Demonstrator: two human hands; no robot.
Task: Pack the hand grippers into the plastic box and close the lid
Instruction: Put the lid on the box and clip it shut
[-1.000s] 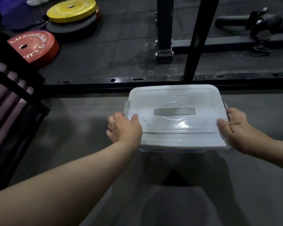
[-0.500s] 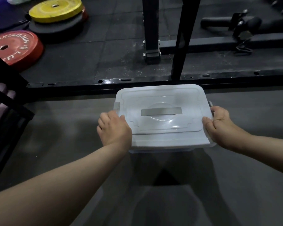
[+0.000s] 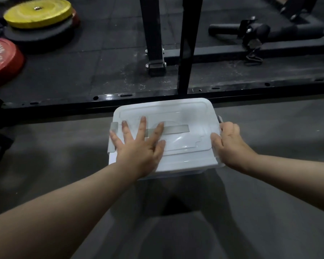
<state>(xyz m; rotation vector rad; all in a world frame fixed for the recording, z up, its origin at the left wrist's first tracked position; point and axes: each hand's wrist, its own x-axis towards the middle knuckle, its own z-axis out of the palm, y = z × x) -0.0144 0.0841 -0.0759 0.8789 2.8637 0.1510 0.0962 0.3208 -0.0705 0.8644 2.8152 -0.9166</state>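
Both bare forearms enter from the lower edge and reach forward to the plastic box [image 3: 180, 171], which sits centred in the view above a grey floor [image 3: 279, 184]. Whether the box rests on that floor or is held just above it cannot be told.

The lid [image 3: 191, 116] sits on top of the box and covers it fully. The white plastic hides the contents, so the hand grippers cannot be seen.

The left hand [image 3: 138, 152] lies flat on the left half of the lid. Its fingers are straight and spread, and it holds nothing. Two fingertips overlap the grey handle strip [image 3: 176, 129] set across the middle of the lid. The grey left latch [image 3: 113, 137] stands just beside the little finger.

The right hand [image 3: 230, 146] grips the right end of the box. Its fingers curl round the edge and the thumb presses on the lid rim. The right latch [image 3: 220, 119] shows just above the knuckles.

A black steel rail [image 3: 157, 98] runs across the floor directly behind the box. Two black uprights [image 3: 153, 34] rise from the dark rubber matting beyond it.

At far left, a red weight plate [image 3: 2, 60] lies flat. A yellow weight plate [image 3: 37, 13] is stacked on a black plate [image 3: 37, 34] behind it. At far right, a black padded roller [image 3: 266, 31] lies beside further frame parts.
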